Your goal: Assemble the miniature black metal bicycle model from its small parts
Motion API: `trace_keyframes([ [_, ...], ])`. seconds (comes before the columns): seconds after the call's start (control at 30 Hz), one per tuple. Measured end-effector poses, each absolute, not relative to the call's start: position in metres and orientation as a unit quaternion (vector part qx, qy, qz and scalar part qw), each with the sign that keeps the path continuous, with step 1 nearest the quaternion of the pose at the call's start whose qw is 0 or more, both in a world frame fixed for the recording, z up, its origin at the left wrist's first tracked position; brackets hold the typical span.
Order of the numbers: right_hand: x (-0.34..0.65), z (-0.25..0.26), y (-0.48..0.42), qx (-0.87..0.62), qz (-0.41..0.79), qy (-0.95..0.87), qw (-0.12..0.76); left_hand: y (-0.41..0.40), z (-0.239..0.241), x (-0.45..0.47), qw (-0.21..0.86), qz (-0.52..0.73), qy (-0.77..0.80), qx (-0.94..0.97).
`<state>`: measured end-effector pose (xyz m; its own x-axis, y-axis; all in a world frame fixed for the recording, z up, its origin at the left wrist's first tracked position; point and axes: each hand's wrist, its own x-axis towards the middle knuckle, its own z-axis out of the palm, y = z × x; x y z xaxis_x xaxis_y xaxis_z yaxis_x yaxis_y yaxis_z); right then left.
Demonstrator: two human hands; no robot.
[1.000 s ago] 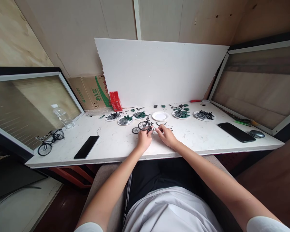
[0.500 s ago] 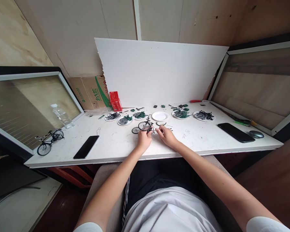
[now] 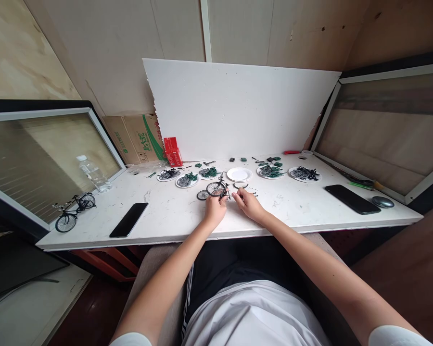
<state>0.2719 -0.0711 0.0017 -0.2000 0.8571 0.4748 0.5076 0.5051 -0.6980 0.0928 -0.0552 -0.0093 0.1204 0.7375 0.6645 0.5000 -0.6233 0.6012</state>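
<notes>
My left hand (image 3: 215, 210) is closed on a small black model bicycle (image 3: 215, 188), which is tipped with one wheel raised in front of the fingers. Just to its right, my right hand (image 3: 250, 204) has thumb and fingers pinched together by the bicycle's lower end; whatever is between them is too small to make out. A spoked wheel (image 3: 202, 194) shows left of the bicycle on the white table (image 3: 180, 216). Beyond the right hand lie a curved black part (image 3: 241, 186) and a few tiny dark pieces.
Paper plates of black and green model parts stand along the back, around a bare white plate (image 3: 239, 174). A finished-looking model bicycle (image 3: 74, 211) stands far left, near a phone (image 3: 129, 219) and a bottle (image 3: 93, 174). Another phone (image 3: 352, 199) and a mouse (image 3: 383, 201) lie right.
</notes>
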Motion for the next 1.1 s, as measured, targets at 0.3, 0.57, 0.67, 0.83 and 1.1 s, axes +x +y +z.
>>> trace_keyframes([
  [0.3,0.2717,-0.0003,-0.0695,-0.421,0.207,-0.755,0.459,-0.0554,-0.0089,0.0931,0.109,0.515,0.427,0.735],
  [0.57,0.2727,0.0008,-0.0716,-0.434,0.215,-0.753,0.445,-0.0515,-0.0122,0.0928,0.144,0.525,0.412,0.73],
  [0.67,0.2729,0.0024,-0.0722,-0.45,0.203,-0.752,0.437,-0.0539,-0.0099,0.0933,0.136,0.525,0.405,0.736],
  [0.83,0.2722,0.003,-0.0721,-0.455,0.196,-0.75,0.438,-0.0571,-0.0064,0.0938,0.111,0.515,0.414,0.743],
  [1.1,0.2721,-0.0024,-0.07,-0.396,0.209,-0.766,0.461,-0.059,-0.0049,0.0928,0.098,0.518,0.429,0.733],
])
